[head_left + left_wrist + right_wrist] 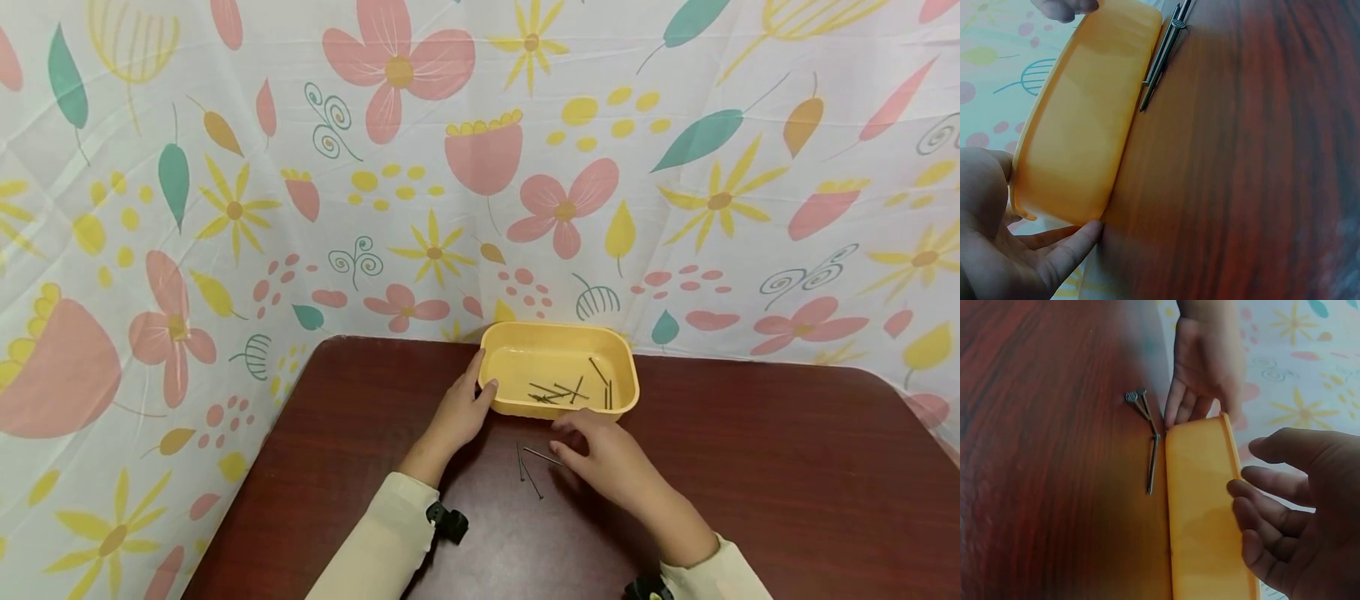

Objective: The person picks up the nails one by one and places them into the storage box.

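Note:
A shallow yellow plastic tray (525,354) stands at the table's far edge, with several dark nails (598,371) lying loose inside it. My left hand (459,412) holds the tray's left end, thumb at the rim and fingers along the outer wall. In the left wrist view, one fingertip of that hand reaches the tray's bottom edge. Just over the front rim is my right hand (611,458), its fingers loosely bent with nothing between them; in the right wrist view its fingertips (1237,486) overlap the rim. Three nails (543,457) lie on the table in front of the tray.
The dark reddish-brown table (750,467) extends to both sides of the tray. A flower-printed cloth (720,250) hangs close behind the tray and along the left side. Dark straps (447,522) are worn at the cream sleeves.

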Demonstrator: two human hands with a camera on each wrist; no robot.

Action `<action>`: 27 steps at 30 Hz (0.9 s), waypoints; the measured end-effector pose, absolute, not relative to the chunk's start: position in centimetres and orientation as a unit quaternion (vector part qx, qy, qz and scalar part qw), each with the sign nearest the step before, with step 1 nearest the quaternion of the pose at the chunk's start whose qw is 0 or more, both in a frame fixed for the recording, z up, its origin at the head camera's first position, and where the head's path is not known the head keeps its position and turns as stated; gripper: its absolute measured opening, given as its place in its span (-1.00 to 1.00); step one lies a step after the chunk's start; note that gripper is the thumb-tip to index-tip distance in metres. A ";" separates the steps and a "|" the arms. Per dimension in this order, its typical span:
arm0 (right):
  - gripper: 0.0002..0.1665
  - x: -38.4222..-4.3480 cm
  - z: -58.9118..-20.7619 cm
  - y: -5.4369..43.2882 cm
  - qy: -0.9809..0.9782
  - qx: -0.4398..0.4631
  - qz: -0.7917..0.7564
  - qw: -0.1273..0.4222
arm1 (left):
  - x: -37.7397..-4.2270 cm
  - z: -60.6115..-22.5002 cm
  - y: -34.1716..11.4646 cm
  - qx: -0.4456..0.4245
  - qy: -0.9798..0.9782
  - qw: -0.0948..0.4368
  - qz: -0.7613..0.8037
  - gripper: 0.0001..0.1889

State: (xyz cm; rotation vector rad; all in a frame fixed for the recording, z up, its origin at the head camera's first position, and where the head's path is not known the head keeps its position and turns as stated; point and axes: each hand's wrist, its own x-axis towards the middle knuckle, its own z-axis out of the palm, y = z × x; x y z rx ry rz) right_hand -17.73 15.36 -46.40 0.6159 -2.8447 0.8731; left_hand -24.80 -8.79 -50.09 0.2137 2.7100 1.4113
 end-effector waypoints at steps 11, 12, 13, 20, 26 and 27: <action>-0.68 -17.3 -47.3 14.5 -0.954 0.171 0.245 -0.011 | -24.7 -50.1 -8.8 0.072 0.883 0.037 0.462 -0.31; -0.68 -17.3 -47.4 14.6 -0.956 0.169 0.241 -0.012 | -24.8 -50.1 -8.7 0.073 0.883 0.036 0.462 -0.31; -0.69 -17.3 -47.5 14.6 -0.957 0.168 0.238 -0.012 | -24.8 -50.1 -8.7 0.073 0.884 0.036 0.461 -0.31; -0.75 -17.4 -48.4 14.6 -0.959 0.168 0.229 -0.014 | -24.8 -50.1 -8.7 0.074 0.886 0.034 0.457 -0.31; -0.78 -17.5 -48.8 14.5 -0.959 0.168 0.229 -0.020 | -24.9 -50.3 -8.8 0.073 0.887 0.032 0.455 -0.31; -0.79 -17.5 -48.9 14.5 -0.959 0.167 0.229 -0.021 | -24.9 -50.3 -8.8 0.073 0.887 0.032 0.454 -0.31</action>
